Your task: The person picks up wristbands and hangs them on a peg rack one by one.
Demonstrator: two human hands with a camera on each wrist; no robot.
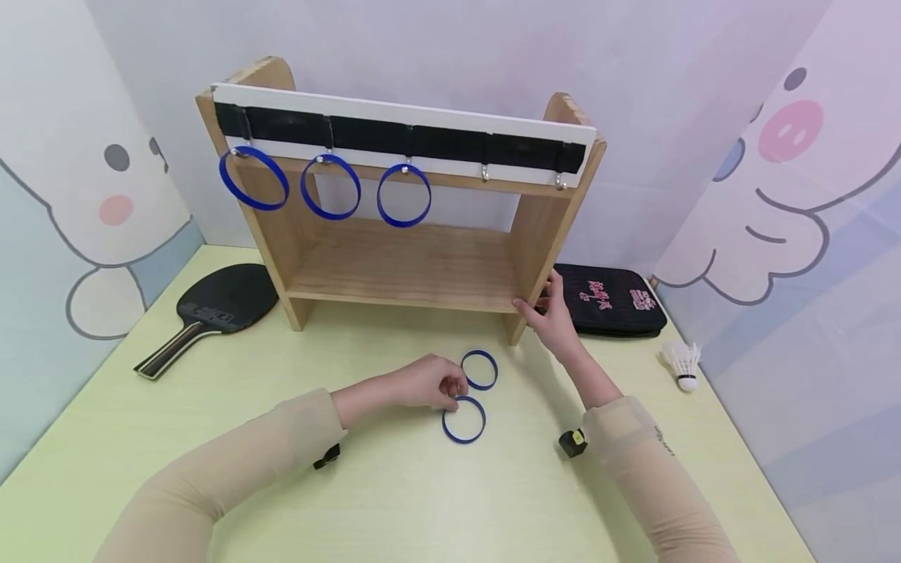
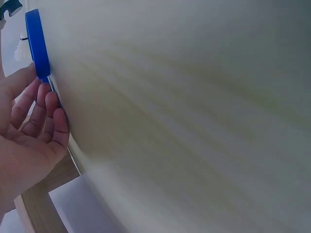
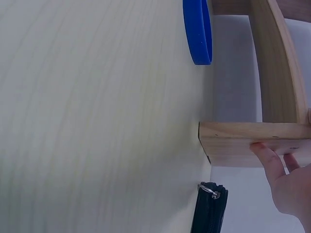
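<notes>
My left hand point(image 1: 432, 381) pinches the edge of the nearer blue ring point(image 1: 464, 442), which lies on the table. Its thumb and curled fingers meet at that ring point(image 2: 38, 43) in the left wrist view. Just behind lies a second blue ring point(image 1: 480, 388). My right hand point(image 1: 554, 324) grips the right side panel of a wooden shelf point(image 1: 415, 262), thumb around the front edge and fingers point(image 3: 269, 162) against the outer face. Three blue rings, the left one point(image 1: 285, 195), the middle one point(image 1: 331, 216) and the right one point(image 1: 403, 224), hang from hooks on the shelf's white-and-black front strip point(image 1: 443, 145).
Two hooks at the right, one of them this hook point(image 1: 485, 173), hold no ring. A table tennis bat point(image 1: 228, 297) lies left of the shelf. Right of it are a black zip case point(image 1: 612, 301) and a shuttlecock point(image 1: 681, 363). Printed cloth walls point(image 1: 788, 195) border the table.
</notes>
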